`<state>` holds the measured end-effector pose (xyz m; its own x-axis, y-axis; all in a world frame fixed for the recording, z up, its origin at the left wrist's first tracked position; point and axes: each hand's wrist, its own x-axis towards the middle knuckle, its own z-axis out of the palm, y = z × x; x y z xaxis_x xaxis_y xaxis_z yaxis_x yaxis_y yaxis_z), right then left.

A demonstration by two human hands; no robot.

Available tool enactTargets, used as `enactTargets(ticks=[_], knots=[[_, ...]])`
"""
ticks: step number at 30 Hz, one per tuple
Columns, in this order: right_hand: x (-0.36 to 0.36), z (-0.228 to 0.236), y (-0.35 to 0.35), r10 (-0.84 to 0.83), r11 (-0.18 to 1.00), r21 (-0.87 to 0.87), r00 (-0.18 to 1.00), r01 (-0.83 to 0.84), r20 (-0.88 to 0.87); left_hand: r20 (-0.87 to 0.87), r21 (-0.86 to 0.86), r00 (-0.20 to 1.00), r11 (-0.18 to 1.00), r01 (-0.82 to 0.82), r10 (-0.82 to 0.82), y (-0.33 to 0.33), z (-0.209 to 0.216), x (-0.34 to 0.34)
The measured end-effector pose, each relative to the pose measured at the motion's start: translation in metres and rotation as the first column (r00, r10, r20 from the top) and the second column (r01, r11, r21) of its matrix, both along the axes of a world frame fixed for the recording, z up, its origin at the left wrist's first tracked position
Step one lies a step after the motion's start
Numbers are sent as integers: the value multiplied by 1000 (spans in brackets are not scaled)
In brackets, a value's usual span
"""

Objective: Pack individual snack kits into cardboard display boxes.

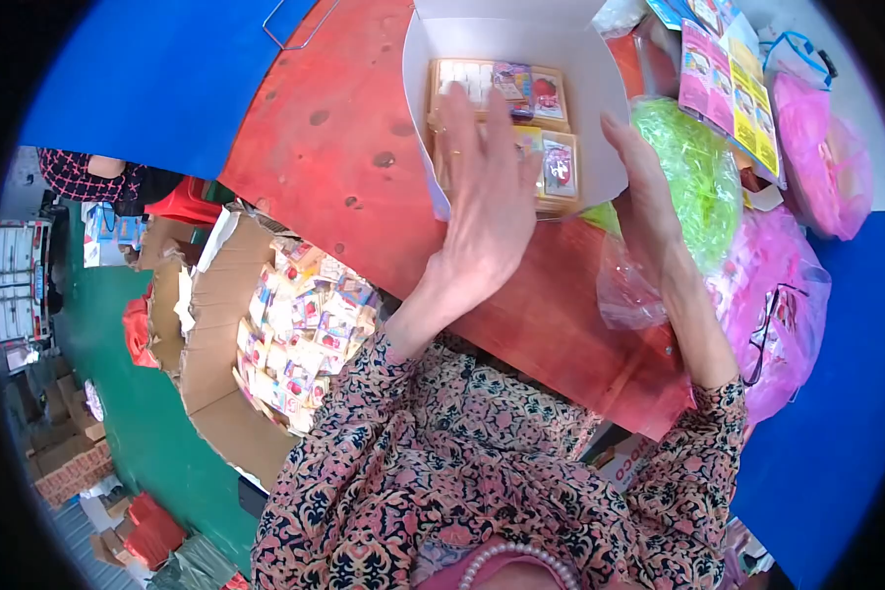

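An open white box (433, 59) stands on the red table (334, 138), with flat tan packets (551, 147) bearing small colourful pictures laid inside. My left hand (487, 206) reaches over the box's near wall, fingers spread and flat on the packets. My right hand (644, 192) rests upright against the box's right wall, fingers straight, holding nothing that I can see. Both forearms wear patterned sleeves.
A bag of green shredded paper (698, 177) and pink bags (777, 295) lie right of the box, with printed leaflets (733, 84) above. A cardboard carton (216, 393) full of small packets (310, 324) stands on the green floor at lower left.
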<state>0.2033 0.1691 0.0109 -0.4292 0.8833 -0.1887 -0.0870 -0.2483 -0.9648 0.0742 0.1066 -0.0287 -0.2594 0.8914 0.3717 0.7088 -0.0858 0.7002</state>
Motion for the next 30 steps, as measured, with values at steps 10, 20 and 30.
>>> enactTargets(ticks=[10,20,30], knots=[[2,-3,2,-19,1000,-13,1000,19,14,33,67,949,947,-315,313,34,-13,-5],[6,-13,8,-5,1000,9,1000,5,-15,-43,28,947,947,-319,320,38,-17,-3],[7,-27,15,-72,987,-154,992,55,-104,99,176,927,911,-373,361,34,-35,6]])
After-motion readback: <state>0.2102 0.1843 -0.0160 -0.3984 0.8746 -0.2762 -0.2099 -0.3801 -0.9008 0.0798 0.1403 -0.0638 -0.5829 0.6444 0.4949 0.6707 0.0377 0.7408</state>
